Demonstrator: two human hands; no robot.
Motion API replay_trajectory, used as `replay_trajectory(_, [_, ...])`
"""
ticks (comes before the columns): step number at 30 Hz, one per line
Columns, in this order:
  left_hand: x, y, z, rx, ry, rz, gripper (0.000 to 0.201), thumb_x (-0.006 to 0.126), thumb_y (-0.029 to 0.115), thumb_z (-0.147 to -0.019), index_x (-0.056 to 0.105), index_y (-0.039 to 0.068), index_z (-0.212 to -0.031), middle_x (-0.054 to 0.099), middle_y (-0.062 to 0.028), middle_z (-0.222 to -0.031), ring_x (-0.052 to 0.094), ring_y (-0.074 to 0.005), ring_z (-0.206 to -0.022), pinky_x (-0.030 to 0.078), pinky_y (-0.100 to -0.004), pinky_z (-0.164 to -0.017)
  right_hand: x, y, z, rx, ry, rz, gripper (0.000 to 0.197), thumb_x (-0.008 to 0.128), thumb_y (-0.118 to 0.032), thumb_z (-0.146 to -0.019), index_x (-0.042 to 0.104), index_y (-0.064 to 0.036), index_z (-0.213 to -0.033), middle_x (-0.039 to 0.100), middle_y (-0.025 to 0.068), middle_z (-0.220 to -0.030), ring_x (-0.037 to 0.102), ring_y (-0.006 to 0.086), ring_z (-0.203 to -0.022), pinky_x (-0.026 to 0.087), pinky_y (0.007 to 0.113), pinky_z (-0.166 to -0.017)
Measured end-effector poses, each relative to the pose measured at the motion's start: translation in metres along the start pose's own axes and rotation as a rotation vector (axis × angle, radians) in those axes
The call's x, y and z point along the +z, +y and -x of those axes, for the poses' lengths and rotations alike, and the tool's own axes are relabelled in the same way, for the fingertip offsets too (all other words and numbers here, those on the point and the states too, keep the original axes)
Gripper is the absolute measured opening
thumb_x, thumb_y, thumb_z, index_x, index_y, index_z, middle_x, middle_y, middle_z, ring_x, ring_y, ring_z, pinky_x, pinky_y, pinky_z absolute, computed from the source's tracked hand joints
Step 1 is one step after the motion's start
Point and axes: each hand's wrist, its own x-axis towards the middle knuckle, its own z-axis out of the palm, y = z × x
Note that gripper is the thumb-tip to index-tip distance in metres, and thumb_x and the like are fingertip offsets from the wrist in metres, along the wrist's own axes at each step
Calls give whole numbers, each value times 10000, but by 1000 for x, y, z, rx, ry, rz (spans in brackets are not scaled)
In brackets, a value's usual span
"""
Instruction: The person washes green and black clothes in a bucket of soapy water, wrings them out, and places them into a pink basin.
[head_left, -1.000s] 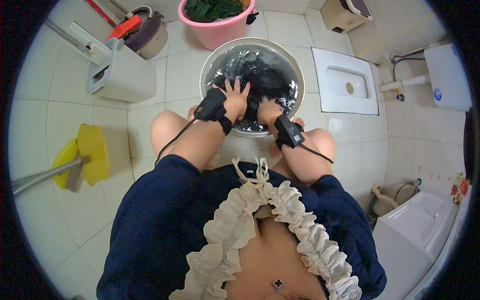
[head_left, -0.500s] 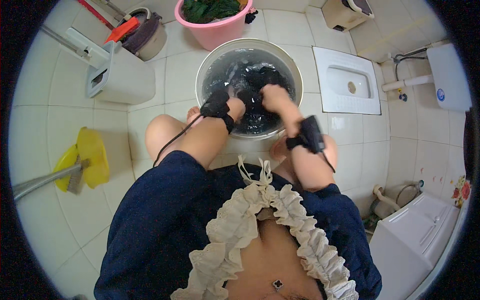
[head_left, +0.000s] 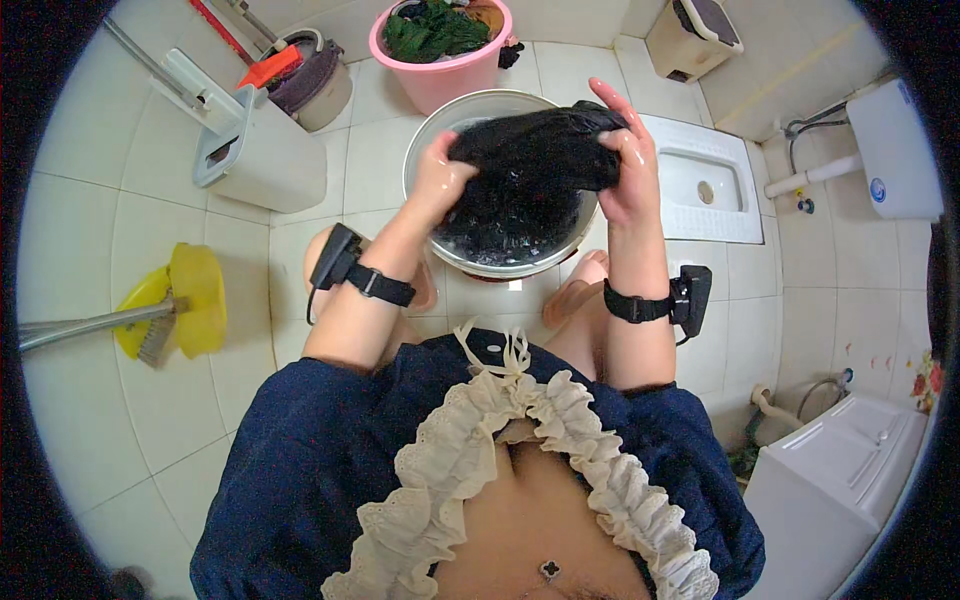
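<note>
A wet black garment [head_left: 530, 150] stretches between my two hands over a round metal basin [head_left: 412, 150] of dark water. Its exact kind does not show. At the garment's left end, my left hand [head_left: 440, 178] is closed, gripping the cloth. My right hand [head_left: 632, 160] pinches the right end between thumb and fingers, with one finger sticking up. Suds and wet glints show on the dark water [head_left: 505, 245] below the cloth. Each forearm wears a black strap with a small black box.
Behind the basin stands a pink bucket [head_left: 455, 85] with green and dark cloth. A squat toilet [head_left: 700, 185] is set in the floor at right. To the left are a grey-white bin [head_left: 270, 155], a mop bucket [head_left: 315, 90] and a yellow dustpan [head_left: 200, 300] with a brush.
Both hands have come up out of the basin, lifting the black garment from the water and spreading it between them. The right hand has moved farther right and away from me.
</note>
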Motion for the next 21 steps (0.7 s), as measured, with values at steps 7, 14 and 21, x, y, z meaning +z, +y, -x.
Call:
replay_trajectory(7, [16,31,5,280,-25,549,612,490,-36,-551,416,23,-1156,484,-137,-1093,505,-243,-996,430,-308,-821,-23,89,-15,320,438,11,301,546,-252,-826,542,-71,-1066,557,51,-1011,483,165,-955,365,290,-848])
replay_trajectory(14, [65,26,33,653,-5,-378,440,624,128,-542,528,45,-963,483,-141,-944,511,-317,-890,438,-360,-763,-42,133,-13,409,142,-497,338,432,-393,-876,518,-83,-978,557,39,-880,554,151,-812,448,274,-748])
replay_trajectory(21, [75,-1,4,763,162,-430,212,596,162,-621,500,13,-738,527,-166,-675,553,-337,-653,462,-389,-561,-26,126,-19,463,434,-415,315,453,-321,-878,538,-21,-920,555,91,-859,542,200,-782,432,333,-717])
